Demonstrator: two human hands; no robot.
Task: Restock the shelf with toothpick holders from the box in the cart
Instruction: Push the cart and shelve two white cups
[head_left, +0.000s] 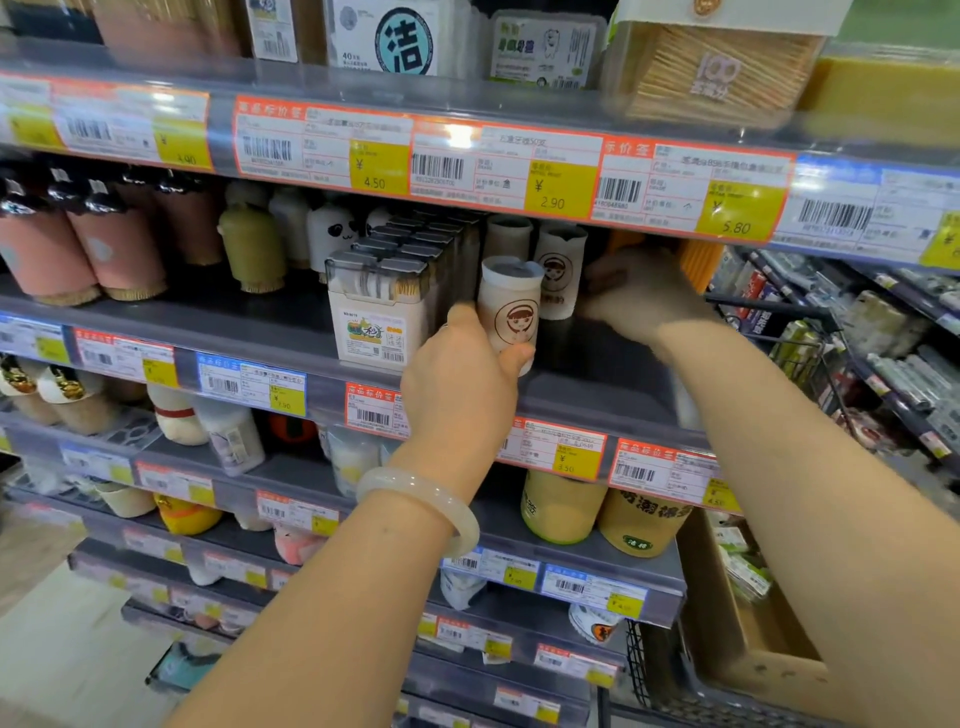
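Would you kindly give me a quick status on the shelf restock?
Left hand grips white toothpick holder at shelf front. Right hand deep in shelf, blurred, grip unclear. Orange item beside it.

head | faces forward, slightly down | close to shelf (597, 358)

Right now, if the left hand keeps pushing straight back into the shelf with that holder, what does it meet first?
Probably the next toothpick holder with the same face print, standing just behind the toothpick holder the left hand grips. Depth is unclear.
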